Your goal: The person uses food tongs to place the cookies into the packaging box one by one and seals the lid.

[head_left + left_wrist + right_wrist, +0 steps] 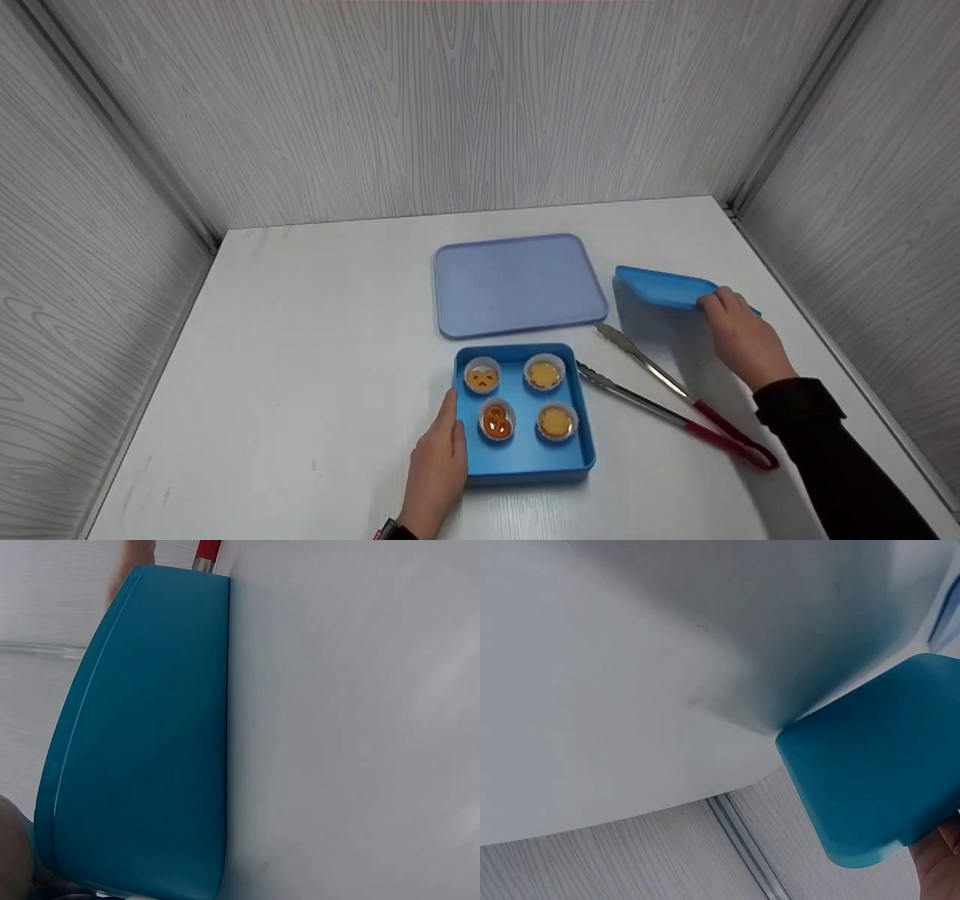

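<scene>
My left hand (439,461) rests along the left wall of a square blue box (517,463), its fingers fairly straight against it. Inside sit several white paper cups: one holds a tan face-shaped piece (482,380), another a glossy brown pretzel-shaped piece (496,422), and the right-hand ones yellow round pieces (555,422). On the right, my right hand (742,334) pinches the edge of a blue lid (664,289), held tilted. The right wrist view shows the lid's broad face (877,765); whether a corner touches the table cannot be told.
Tongs (667,409) with red handles lie spread between the box and my right forearm. Behind the box, a pale blue-purple flat tray or lid (517,289) lies on the white table (300,360). Wood-grain panels (450,105) enclose the table at back and sides.
</scene>
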Available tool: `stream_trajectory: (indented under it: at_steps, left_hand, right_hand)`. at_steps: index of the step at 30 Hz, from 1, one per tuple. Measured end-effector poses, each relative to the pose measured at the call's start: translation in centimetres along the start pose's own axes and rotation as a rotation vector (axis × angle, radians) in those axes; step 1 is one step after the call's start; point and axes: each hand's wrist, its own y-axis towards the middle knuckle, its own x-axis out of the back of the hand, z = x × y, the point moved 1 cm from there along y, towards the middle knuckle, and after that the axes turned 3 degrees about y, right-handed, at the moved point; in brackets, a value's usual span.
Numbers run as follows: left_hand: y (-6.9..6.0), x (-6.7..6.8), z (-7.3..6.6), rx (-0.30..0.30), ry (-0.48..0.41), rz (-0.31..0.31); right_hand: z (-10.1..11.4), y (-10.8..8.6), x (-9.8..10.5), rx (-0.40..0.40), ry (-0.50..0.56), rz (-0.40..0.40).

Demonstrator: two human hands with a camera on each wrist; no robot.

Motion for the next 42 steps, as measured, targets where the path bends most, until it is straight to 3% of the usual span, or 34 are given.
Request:
stream_trajectory:
  at_steps: [13,23,30,35,42]
  left_hand:
    - [0.1,0.1,0.0,0.013,-0.012,0.015]
    - [0.0,0.3,0.0,0.006,-0.061,0.012]
    - [0.4,1.3,-0.1,0.008,-0.099,0.007]
    - [1.2,3.0,-0.6,-0.074,-0.096,-0.032]
    - [1.7,5.1,-2.4,-0.284,-0.122,-0.083]
  right_hand:
    - [2.0,2.4,3.6,0.039,0.042,-0.084]
    - [4.1,4.0,6.2,0.137,0.071,-0.228]
    - [6.2,4.8,8.2,0.170,0.080,-0.248]
    - [7.8,5.4,9.3,0.192,0.082,-0.275]
    - [10.3,6.2,10.0,0.234,0.186,-0.311]
